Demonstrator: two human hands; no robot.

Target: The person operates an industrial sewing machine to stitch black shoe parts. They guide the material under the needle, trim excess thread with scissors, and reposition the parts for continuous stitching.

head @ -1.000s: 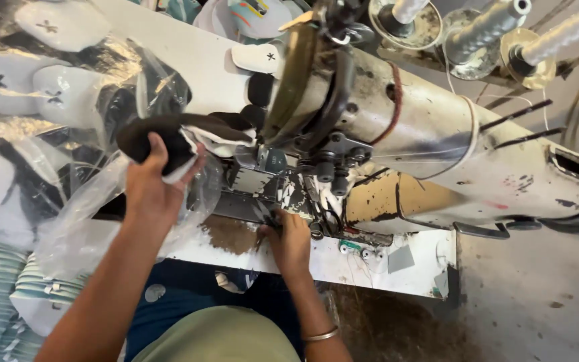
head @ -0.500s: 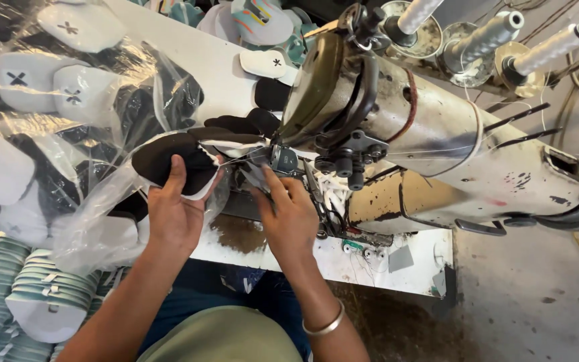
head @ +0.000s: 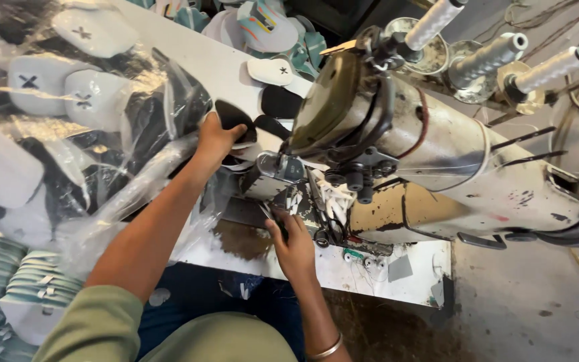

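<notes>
Beside the sewing machine (head: 437, 154), left hand (head: 217, 139) grips a black piece (head: 232, 115); right hand (head: 296, 245) curls unclearly.

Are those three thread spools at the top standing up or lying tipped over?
Upright on their stands, it seems. The three white thread spools sit on pins behind the sewing machine; they look slanted only because the camera looks down at them.

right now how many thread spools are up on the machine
3, side by side behind the sewing machine at top right: left spool, middle spool, right spool. More may sit out of frame.
</notes>
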